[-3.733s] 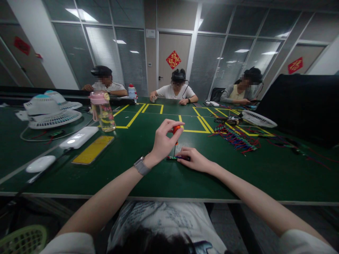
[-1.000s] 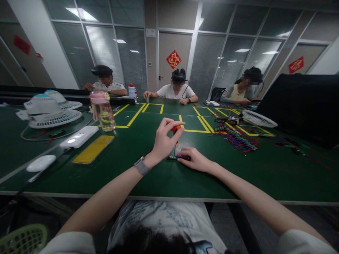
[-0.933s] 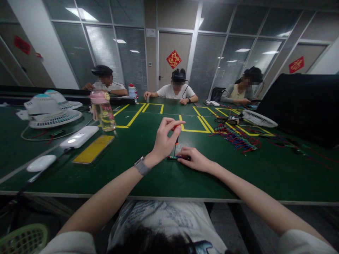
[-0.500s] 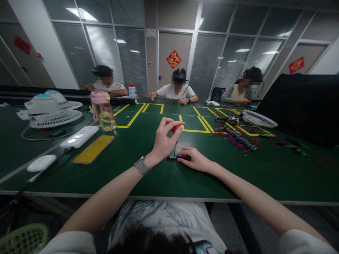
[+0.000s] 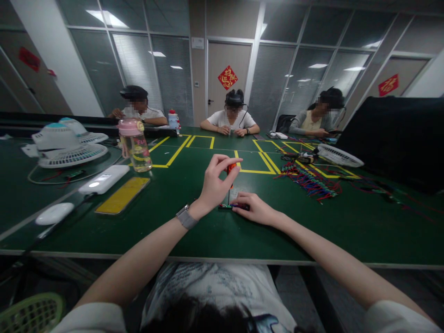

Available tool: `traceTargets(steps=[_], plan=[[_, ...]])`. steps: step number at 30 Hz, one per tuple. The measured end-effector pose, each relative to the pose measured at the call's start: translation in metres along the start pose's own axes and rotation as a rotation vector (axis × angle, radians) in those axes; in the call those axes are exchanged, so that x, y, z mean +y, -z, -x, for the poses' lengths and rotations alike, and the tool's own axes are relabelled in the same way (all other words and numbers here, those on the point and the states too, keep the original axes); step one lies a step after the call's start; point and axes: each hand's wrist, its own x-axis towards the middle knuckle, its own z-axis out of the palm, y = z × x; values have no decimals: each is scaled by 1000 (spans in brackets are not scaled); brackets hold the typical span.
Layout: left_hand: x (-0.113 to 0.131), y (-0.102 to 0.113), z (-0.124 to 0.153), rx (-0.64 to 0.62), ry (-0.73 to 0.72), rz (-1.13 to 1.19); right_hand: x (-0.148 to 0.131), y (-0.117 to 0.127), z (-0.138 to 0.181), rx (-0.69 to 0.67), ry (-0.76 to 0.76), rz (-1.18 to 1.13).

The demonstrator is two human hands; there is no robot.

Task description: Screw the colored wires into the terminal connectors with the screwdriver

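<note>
Glass partitions [image 5: 168, 83] and a pale door [image 5: 217, 60] closed off the far side of the room, where a person in a white top [image 5: 227, 119] sat bent over the green counter [image 5: 166, 199]. Yellow tape [image 5: 256, 172] marked out boxes across its surface. Near the middle, the left hand [image 5: 217, 182] held a screwdriver [image 5: 231, 168] by its orange-red handle, thumb and fingers curled close around it, the dark shaft standing nearly upright. Below it a small circuit board [image 5: 225, 207] lay flat on the counter; the shaft seemed to meet it, though the exact contact was too small to make out. The right hand [image 5: 258, 210] gripped the board's right end — thumb on the near side, fingers on the far side — and covered part of it.

The screwdriver looked light and stiff, best taken by the handle. The board was probably light, rigid and rather fragile, apt to skid on the smooth counter under a sideways push; its edges were the safer hold. Red and blue wires [image 5: 307, 185] lay well apart to the right, while a yellow phone [image 5: 122, 196] and a pink-lidded bottle [image 5: 137, 148] sat to the left.
</note>
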Motion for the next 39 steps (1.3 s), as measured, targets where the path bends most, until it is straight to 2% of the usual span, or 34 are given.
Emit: traceTargets(steps=[7,13,21,29,36,39], plan=[[-3,-2,1,-51,51,125,-1,1,0,5,1,-11],[1,0,0,6,0,-22,0,0,0,8,4,-3],[-2,-1,0,-38,45,106,1,0,0,0,7,0],[1,1,0,-2,-6,-33,-1,1,0,-2,-1,5],[-2,-1,1,-43,77,152,1,0,1,-4,1,1],[-1,-2,1,-25,69,120,0,0,0,0,2,-1]])
